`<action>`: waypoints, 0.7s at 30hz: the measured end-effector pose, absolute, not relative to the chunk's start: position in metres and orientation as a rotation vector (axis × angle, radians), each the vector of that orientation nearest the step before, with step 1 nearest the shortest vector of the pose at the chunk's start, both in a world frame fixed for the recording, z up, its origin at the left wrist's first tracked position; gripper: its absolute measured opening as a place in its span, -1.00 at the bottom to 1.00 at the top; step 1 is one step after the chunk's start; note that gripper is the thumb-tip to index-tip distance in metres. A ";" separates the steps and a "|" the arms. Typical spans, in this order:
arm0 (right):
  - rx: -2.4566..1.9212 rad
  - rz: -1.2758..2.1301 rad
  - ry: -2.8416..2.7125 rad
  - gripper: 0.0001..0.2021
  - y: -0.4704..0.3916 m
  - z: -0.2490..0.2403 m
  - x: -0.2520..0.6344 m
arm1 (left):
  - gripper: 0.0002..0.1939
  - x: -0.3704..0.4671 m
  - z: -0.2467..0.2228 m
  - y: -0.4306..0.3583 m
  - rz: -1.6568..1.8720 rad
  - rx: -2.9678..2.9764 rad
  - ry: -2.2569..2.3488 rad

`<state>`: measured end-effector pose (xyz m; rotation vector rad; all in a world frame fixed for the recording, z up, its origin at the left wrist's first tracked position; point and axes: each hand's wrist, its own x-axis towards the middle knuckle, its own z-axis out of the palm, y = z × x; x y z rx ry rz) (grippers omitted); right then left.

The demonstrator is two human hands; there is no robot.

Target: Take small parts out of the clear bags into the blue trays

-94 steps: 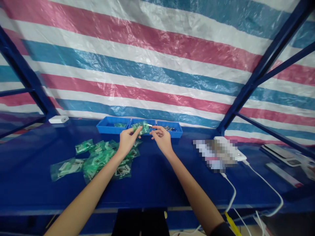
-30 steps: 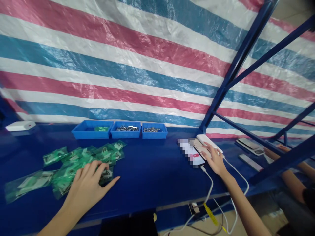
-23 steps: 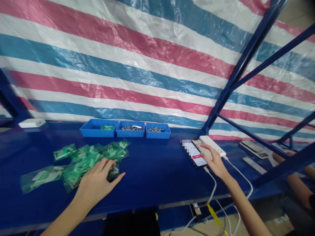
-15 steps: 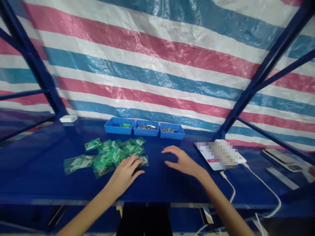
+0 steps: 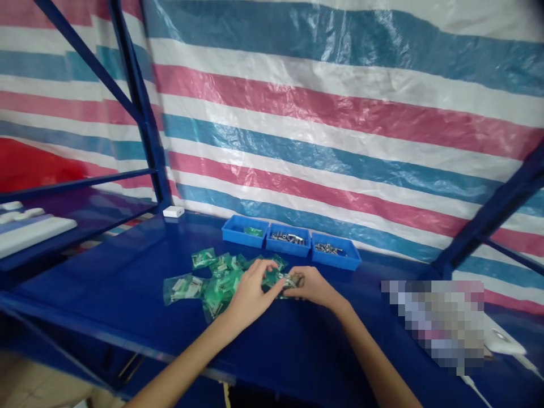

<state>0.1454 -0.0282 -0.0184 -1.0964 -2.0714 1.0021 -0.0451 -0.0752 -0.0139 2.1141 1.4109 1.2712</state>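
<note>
A pile of small green-tinted plastic bags (image 5: pixel 223 280) with pale and metallic parts in them lies on the blue table. My left hand (image 5: pixel 255 289) rests at the pile's right side, fingers curved and thumb apart from them. Close to its thumb, my right hand (image 5: pixel 313 286) pinches a small plastic bag (image 5: pixel 289 279) with metal pieces in it. Whether the left thumb touches that bag I cannot tell. Part of the pile is hidden behind my left hand.
Behind the pile stand three blue trays: one with a green bag (image 5: pixel 254 232), two with metal fasteners (image 5: pixel 289 238) (image 5: pixel 327 249). A white box (image 5: pixel 173 212) sits at the back left. Blurred-out devices with white cables (image 5: pixel 474 391) lie at right. Blue frame posts (image 5: pixel 147 124) flank the table.
My right hand has moved left to the pile's edge and closed on a plastic bag there. My left hand stays by the pile. The camera view has swung left.
</note>
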 end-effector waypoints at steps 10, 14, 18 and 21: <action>-1.027 1.051 -1.305 -0.60 -0.020 -0.008 0.154 | -0.78 -0.009 0.005 -0.001 1.116 1.847 1.046; -1.018 0.913 -1.408 -0.71 -0.023 -0.010 0.154 | -0.86 -0.015 0.000 -0.002 1.214 1.861 1.079; -0.961 0.478 -1.698 -0.88 -0.032 -0.006 0.155 | -0.82 -0.019 -0.002 -0.013 1.376 2.007 1.023; -0.947 0.322 -1.708 -0.87 -0.036 -0.004 0.153 | -0.79 -0.019 0.002 -0.016 1.491 2.111 0.970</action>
